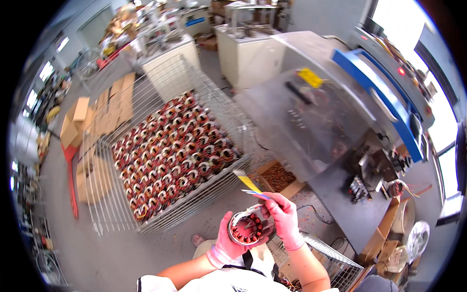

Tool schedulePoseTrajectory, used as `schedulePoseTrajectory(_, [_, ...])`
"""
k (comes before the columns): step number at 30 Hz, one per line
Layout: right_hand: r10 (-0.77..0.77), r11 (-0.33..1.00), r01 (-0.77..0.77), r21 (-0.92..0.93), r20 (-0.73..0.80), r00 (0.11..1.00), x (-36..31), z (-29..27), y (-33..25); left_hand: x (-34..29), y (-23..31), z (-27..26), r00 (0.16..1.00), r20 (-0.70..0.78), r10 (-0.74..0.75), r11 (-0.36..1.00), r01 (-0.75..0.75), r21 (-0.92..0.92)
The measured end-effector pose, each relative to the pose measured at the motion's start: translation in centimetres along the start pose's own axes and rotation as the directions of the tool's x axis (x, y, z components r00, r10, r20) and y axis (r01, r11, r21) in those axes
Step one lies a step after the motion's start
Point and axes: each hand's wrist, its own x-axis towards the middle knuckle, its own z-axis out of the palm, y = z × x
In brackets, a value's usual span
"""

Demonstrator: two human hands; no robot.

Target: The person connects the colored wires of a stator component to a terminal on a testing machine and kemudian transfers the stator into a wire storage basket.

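A ring-shaped motor stator (234,228) with copper windings around its inside sits in my left hand (224,242), which wears a pink glove. My left fingers are closed around its rim, with the opening facing up. My right hand (286,219), gloved in pink too, is beside the stator's upper right. Its thumb and fingers are pinched on lead wires (252,193), some blue and some white, along with a yellow strip (249,183) that sticks out toward the upper left. White lead sleeving (249,211) runs along the stator's upper edge toward my right fingers.
A large wire-mesh crate (192,216) holding rows of stators stands ahead on the left. At right are a machine with a clear cover (311,121), a blue frame (389,104) and a dark worktable (335,199). A box of copper scraps (278,177) and another mesh basket (340,258) are close by.
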Motion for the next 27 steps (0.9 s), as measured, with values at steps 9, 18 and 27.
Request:
schedulePoseTrajectory(9, [0.019,0.403,0.559,-0.725,0.617,0.787,-0.5,26.0,8.1,-18.0,9.4,-10.8,0.876,-0.272,0.399,0.888,-0.442,-0.124])
schedulePoseTrajectory(18, [0.553,0.453,0.757,-0.471,0.814,0.175,5.2,41.0,14.7,-27.2,17.6,-18.7,0.772,-0.387,0.504,0.666,-0.633,-0.395])
schedulePoseTrajectory(27, [0.509,0.337,0.702,-0.628,0.749,0.425,23.7,48.5,27.4,-37.4,39.5,-25.2,0.052,-0.044,0.998,0.02,0.393,0.92])
